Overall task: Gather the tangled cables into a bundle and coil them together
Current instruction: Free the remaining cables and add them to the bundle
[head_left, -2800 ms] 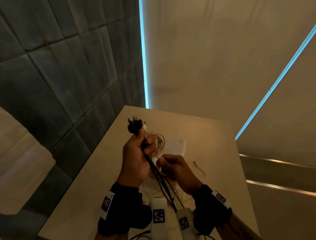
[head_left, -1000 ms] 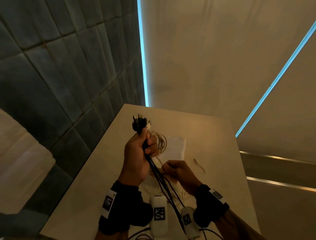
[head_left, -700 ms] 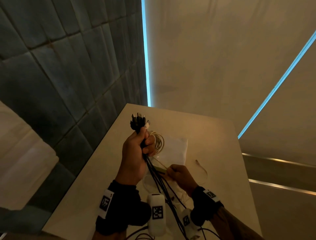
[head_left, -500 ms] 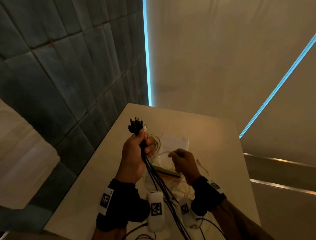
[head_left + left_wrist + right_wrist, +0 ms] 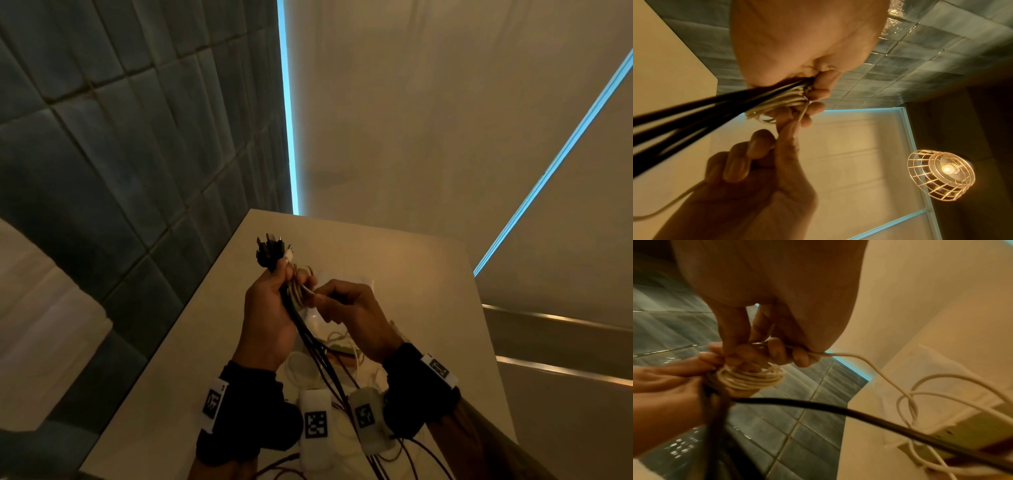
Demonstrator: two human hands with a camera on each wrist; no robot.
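Note:
My left hand (image 5: pixel 274 308) grips a bundle of black cables (image 5: pixel 308 339) upright above the table, their plugs (image 5: pixel 269 251) sticking out above the fist. Several turns of a white cable (image 5: pixel 752 378) are wound round the bundle just below the fist, seen also in the left wrist view (image 5: pixel 777 102). My right hand (image 5: pixel 346 308) pinches this white cable (image 5: pixel 830 354) right beside the left hand's fingers. Its loose length (image 5: pixel 920 386) trails down to the table.
The beige table (image 5: pixel 411 274) stands in a corner, with a dark tiled wall (image 5: pixel 120 154) on the left and a pale wall behind. White cable loops (image 5: pixel 339 342) and a flat pale box (image 5: pixel 966 431) lie on it under my hands. A wire-cage lamp (image 5: pixel 941 175) hangs overhead.
My right hand rose from low over the table to the left hand's fingers, bringing the white cable up against the bundle. The left hand kept its grip on the bundle.

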